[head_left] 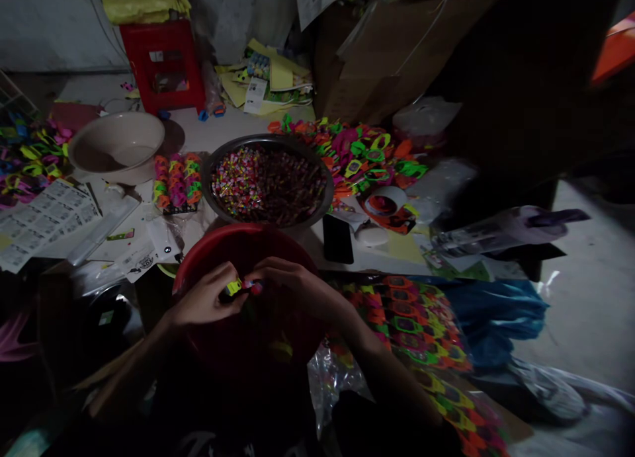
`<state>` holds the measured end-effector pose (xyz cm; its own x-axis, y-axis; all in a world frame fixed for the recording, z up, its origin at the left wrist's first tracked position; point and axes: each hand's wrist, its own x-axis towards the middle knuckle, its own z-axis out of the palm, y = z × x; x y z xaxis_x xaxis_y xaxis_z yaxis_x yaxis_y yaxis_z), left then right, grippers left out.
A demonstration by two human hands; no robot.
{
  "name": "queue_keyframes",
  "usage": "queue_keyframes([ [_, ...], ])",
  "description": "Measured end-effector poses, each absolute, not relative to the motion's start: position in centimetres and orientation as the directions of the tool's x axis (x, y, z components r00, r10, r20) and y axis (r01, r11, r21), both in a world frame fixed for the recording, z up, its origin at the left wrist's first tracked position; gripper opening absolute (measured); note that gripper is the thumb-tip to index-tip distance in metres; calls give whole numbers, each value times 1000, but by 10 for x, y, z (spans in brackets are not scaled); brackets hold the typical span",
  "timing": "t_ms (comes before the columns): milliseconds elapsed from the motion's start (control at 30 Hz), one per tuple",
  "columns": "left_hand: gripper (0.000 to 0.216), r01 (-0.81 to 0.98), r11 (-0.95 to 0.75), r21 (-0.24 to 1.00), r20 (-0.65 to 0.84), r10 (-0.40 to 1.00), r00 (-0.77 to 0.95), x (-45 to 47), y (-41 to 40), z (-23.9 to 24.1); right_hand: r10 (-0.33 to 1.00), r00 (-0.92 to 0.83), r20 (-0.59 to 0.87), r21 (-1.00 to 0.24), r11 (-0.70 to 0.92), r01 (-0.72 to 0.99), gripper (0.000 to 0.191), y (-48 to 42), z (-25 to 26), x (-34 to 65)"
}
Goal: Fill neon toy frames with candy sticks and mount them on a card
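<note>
Left hand (211,299) pinches yellow piece (233,286) over red basin (223,242). Right hand (292,284) at pink bit (256,288); grip cannot be confirmed. Yellow piece judged light, stiffish; hold by edges.

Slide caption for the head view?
Left hand holds a yellow piece over a red basin, right hand close by.

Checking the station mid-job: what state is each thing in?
Left hand: closed on a small yellow piece
Right hand: touching or holding a small pink piece, unclear which
Red basin: open-topped, shadowed inside
Metal bowl: filled with small colourful pieces
Beige basin: upright, open-topped
Black slab: lying flat, face dark
Red stool: upright, a yellow bundle on top
Toy watches: heaped loosely
Lower watches: laid in rows
</note>
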<state>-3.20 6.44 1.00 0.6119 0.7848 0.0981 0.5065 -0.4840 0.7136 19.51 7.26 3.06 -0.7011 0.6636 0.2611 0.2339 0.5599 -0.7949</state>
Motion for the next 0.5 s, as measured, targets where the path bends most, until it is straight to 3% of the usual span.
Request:
queue_keyframes([
  [133, 14, 448, -508, 736, 135, 758, 638, -26, 64, 4, 661, -702, 265, -793, 564, 232, 41, 73, 32, 196],
  [333, 22, 408, -421, 810, 153, 824, 545, -18, 60, -6, 718, -649, 251, -820, 514, 251, 49, 70, 27, 195],
  [500, 28, 472, -253, 845, -66, 826, 560, -25, 73, -12, 749, -643, 159, -833, 452, 321, 32, 70, 15, 192],
])
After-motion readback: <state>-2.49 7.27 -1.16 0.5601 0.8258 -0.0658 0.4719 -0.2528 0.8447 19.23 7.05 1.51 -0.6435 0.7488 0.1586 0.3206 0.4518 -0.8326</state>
